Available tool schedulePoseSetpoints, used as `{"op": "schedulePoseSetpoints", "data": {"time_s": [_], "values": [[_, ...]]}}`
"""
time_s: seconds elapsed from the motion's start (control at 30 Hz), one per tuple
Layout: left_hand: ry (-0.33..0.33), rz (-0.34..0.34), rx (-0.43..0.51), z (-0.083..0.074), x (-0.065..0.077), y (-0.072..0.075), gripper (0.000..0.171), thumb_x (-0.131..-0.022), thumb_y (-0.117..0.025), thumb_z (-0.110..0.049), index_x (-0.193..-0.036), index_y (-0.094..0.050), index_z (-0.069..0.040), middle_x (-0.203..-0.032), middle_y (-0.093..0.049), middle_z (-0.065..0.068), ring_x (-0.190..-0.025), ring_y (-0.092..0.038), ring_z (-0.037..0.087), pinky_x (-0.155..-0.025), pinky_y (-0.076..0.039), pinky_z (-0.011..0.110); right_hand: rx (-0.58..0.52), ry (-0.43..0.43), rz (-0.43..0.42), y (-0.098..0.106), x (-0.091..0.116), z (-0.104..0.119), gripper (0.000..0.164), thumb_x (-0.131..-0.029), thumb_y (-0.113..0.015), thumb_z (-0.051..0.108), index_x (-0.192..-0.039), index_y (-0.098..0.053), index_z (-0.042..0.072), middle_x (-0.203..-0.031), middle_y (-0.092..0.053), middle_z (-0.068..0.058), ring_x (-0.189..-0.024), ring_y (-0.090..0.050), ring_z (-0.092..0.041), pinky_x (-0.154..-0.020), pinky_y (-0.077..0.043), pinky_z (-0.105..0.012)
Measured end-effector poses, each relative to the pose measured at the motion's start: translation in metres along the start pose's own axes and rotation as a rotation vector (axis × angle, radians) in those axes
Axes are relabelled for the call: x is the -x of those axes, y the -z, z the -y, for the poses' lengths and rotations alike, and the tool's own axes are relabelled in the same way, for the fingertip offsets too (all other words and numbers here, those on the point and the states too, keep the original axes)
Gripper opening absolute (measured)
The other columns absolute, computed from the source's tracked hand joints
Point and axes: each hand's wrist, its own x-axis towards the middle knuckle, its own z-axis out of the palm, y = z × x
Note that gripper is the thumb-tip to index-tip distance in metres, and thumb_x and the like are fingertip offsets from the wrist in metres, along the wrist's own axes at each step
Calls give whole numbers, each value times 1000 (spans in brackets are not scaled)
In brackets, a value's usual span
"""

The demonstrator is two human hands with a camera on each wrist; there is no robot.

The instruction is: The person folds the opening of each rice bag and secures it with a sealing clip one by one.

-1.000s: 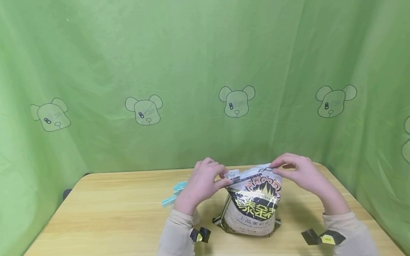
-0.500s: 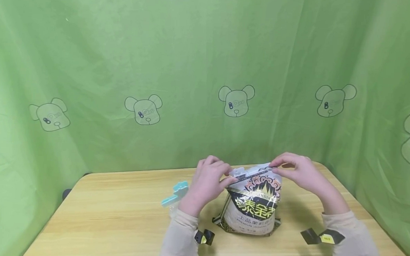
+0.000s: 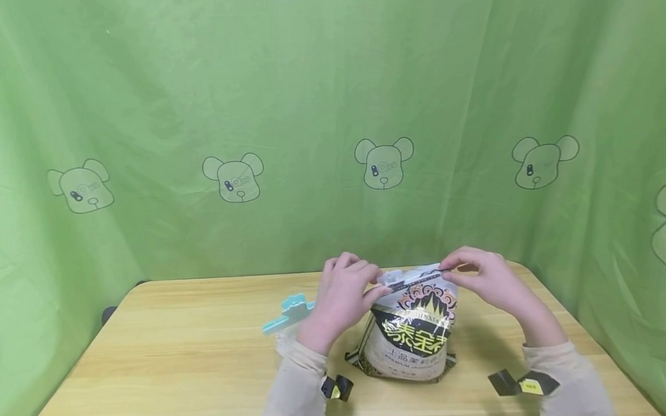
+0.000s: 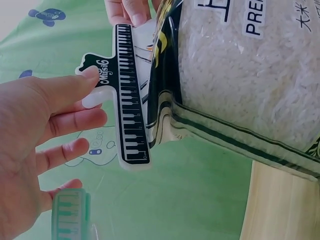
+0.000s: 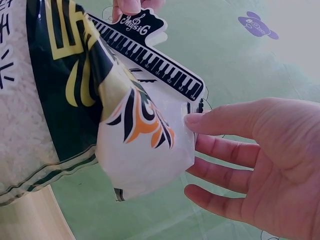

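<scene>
A plastic bag of rice [image 3: 410, 357] with black and gold print stands on the table, its pale top folded over. My left hand [image 3: 343, 295] pinches the handle of a black-and-white bag clip [image 4: 131, 100] marked "Music" and patterned with piano keys. The clip lies along the bag's top edge. At the other end of that edge, my right hand [image 5: 265, 155] pinches the bag's white corner between thumb and fingers, right by the clip's end. In the right wrist view the left fingertips show on the clip's handle.
Left of the rice bag, a teal clip [image 3: 286, 317] with a similar key pattern sits at a clear plastic bag [image 3: 287, 341], partly behind the left forearm. The wooden table [image 3: 181, 350] runs back to a green curtain [image 3: 309, 108] with bear-head outlines.
My left hand has moved right and slightly up with the black-and-white clip along the bag's top, bringing the clip's end closer to the right hand. My right hand has barely moved.
</scene>
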Motion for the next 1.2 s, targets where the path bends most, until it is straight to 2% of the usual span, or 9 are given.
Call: {"op": "schedulePoseSetpoints", "data": {"time_s": [0.1, 0.33, 0.57, 0.67, 0.93, 1.2], "values": [[5, 1, -6, -2, 0, 0, 27, -88, -64, -50, -101, -69, -27, -96, -71, -16, -103, -55, 9, -96, -43, 35, -17, -1, 2, 0, 0, 0, 12, -86, -72, 11, -97, -71, 11, -102, -72, -9, -91, -58, 4, -88, -54, -55], [11, 9, -14, -6, -1, -2, 29, -89, -61, -52, -104, -68, -27, -97, -70, -15, -101, -53, 8, -93, -43, 33, -11, -1, 6, 0, 0, -1, 10, -85, -72, 10, -96, -71, 11, -101, -71, -9, -91, -58, 3, -88, -53, -56], [9, -16, -18, -8, -1, -5, 27, -89, -61, -51, -102, -67, -27, -96, -70, -15, -100, -53, 8, -93, -43, 33, -15, -16, 14, 0, 0, -1, 10, -85, -72, 11, -95, -70, 11, -101, -71, -10, -94, -65, -21, -89, -52, -59], [-1, -29, -14, -9, -2, -6, 27, -90, -61, -51, -102, -67, -27, -96, -71, -15, -101, -54, 8, -93, -43, 33, -18, -22, 16, -1, -1, -1, 10, -85, -72, 11, -95, -70, 11, -101, -71, -10, -94, -66, -27, -89, -52, -58], [1, -33, 9, -11, -2, -6, 27, -89, -62, -50, -101, -67, -26, -95, -70, -15, -100, -54, 8, -92, -44, 32, -32, -30, 21, -1, -1, -1, 10, -86, -71, 11, -95, -69, 10, -102, -71, -11, -96, -67, -34, -88, -53, -59], [12, 5, 44, -11, -2, -5, 31, -90, -62, -49, -107, -67, -24, -99, -71, -12, -99, -55, 9, -89, -45, 29, -48, -38, 32, -1, 0, -2, 10, -87, -71, 13, -96, -69, 12, -103, -70, -10, -98, -65, -32, -89, -52, -59]]}}
